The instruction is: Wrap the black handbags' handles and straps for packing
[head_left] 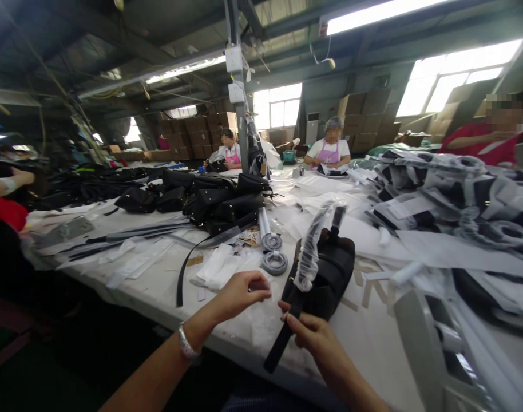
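Note:
A black bag (330,274) lies on the white table (373,337) in front of me, its handle partly wrapped in clear plastic film (308,257). My right hand (310,332) pinches the black strap (282,335) that hangs from the bag over the table's edge. My left hand (242,293), with a bracelet on its wrist, hovers to the left with its fingers curled together, pinching something small and pale that I cannot make out. Two rolls of grey tape (273,254) sit just beyond the left hand.
A heap of black bags (210,197) and loose straps (137,232) fills the table's left middle. Wrapped bags (459,194) pile up at the right. A grey rack (433,349) stands near right. Other people sit at the far end and sides. A pole (241,86) rises mid-table.

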Action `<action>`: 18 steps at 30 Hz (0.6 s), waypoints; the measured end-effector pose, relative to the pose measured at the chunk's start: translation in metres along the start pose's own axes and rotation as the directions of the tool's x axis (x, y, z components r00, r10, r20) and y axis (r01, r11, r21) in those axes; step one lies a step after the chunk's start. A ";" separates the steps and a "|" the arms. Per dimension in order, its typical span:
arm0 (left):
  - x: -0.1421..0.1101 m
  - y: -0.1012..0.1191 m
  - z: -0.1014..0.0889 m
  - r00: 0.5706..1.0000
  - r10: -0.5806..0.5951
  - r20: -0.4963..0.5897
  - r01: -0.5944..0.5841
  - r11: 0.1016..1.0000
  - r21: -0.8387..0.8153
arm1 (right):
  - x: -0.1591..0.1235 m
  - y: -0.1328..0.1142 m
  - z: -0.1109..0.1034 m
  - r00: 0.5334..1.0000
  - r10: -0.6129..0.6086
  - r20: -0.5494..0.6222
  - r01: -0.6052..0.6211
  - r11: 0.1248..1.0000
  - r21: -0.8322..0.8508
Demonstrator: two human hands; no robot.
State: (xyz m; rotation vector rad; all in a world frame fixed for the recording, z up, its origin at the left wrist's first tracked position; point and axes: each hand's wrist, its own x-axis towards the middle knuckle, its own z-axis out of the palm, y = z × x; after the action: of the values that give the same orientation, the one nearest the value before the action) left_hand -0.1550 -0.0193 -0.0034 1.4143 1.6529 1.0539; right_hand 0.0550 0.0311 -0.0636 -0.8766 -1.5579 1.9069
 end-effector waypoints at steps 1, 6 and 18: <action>-0.001 0.001 0.009 1.000 0.027 -0.003 -0.027 1.000 0.015 | -0.001 0.000 0.000 1.000 0.008 0.001 -0.008 1.000 -0.013; -0.010 -0.004 0.042 0.997 -0.039 -0.073 0.022 0.974 -0.225 | -0.001 0.004 0.000 1.000 -0.002 -0.027 0.000 0.998 -0.060; -0.042 -0.033 0.046 0.924 -0.307 -0.228 0.164 0.857 -0.488 | -0.002 0.005 -0.001 0.998 0.004 -0.060 0.001 0.997 0.084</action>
State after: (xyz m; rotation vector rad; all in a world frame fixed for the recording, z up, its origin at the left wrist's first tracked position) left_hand -0.1212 -0.0573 -0.0519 0.7425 1.5857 1.4486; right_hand 0.0566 0.0294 -0.0683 -0.8907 -1.4325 1.9148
